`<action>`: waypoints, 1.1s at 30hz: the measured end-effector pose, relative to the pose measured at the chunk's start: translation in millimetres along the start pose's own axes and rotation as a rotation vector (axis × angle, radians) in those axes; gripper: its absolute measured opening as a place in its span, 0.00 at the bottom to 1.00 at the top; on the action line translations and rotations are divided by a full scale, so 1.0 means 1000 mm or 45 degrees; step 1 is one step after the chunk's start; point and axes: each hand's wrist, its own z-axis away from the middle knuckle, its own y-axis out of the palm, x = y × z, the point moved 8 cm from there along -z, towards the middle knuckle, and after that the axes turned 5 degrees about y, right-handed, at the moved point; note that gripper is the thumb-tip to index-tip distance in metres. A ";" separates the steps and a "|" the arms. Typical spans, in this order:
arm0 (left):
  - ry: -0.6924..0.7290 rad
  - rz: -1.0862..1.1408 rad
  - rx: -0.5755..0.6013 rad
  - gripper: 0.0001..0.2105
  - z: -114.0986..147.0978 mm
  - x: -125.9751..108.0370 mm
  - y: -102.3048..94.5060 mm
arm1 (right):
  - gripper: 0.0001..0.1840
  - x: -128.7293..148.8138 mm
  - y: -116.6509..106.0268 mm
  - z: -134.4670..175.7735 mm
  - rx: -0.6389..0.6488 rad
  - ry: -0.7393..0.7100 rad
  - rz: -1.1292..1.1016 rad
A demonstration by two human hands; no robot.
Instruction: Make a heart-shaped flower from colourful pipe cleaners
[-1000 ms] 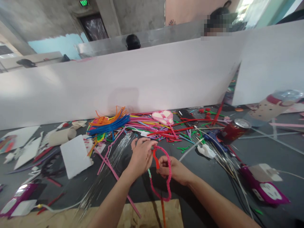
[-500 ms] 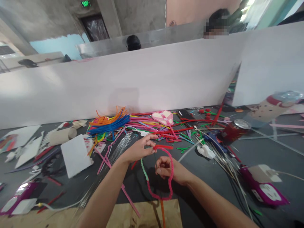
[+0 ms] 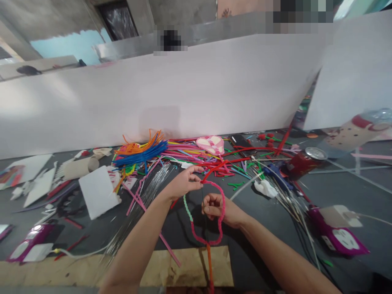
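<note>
A loop of twisted pipe cleaner (image 3: pixel 221 228), mostly hot pink with a mint green stretch on its left, stands upright before me. My left hand (image 3: pixel 183 183) pinches the loop's top, where a red pipe cleaner (image 3: pixel 214 168) juts to the upper right. Inside the loop runs a thin dark wire (image 3: pixel 206 228), and my right hand (image 3: pixel 218 210) has its fingers closed on it, the wrist crossing behind the loop's right side. An orange stem (image 3: pixel 209 261) extends below the loop toward me.
Bundled blue pipe cleaners (image 3: pixel 141 155) lie at the back, with a pink heart-shaped piece (image 3: pixel 210 144) beside other strands. A red can (image 3: pixel 306 163) stands right. White card (image 3: pixel 97 192), thin wires and purple power strips (image 3: pixel 339 230) flank the arms. A white partition (image 3: pixel 183 90) closes the back.
The red pipe cleaner at the loop's top has swung from nearly level to slanting up and right. Both hands keep their hold; the whole view has shifted slightly.
</note>
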 end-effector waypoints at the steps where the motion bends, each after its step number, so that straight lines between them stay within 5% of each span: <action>1: 0.001 -0.014 -0.012 0.25 -0.001 0.000 0.000 | 0.20 0.000 -0.003 -0.001 -0.018 0.000 -0.013; 10: -0.012 -0.186 -0.020 0.20 -0.004 0.002 -0.001 | 0.17 0.047 -0.058 0.011 -0.492 -0.321 0.018; 17: -0.041 -0.016 0.074 0.19 -0.006 0.000 0.002 | 0.16 0.111 -0.026 0.020 -0.557 -0.594 0.950; 22: -0.037 0.008 0.035 0.22 -0.003 -0.003 0.000 | 0.08 0.127 -0.005 0.020 -0.562 -0.796 1.158; 33: -0.042 0.090 0.137 0.22 0.004 0.005 -0.001 | 0.09 0.112 -0.007 0.035 -0.593 -0.821 1.244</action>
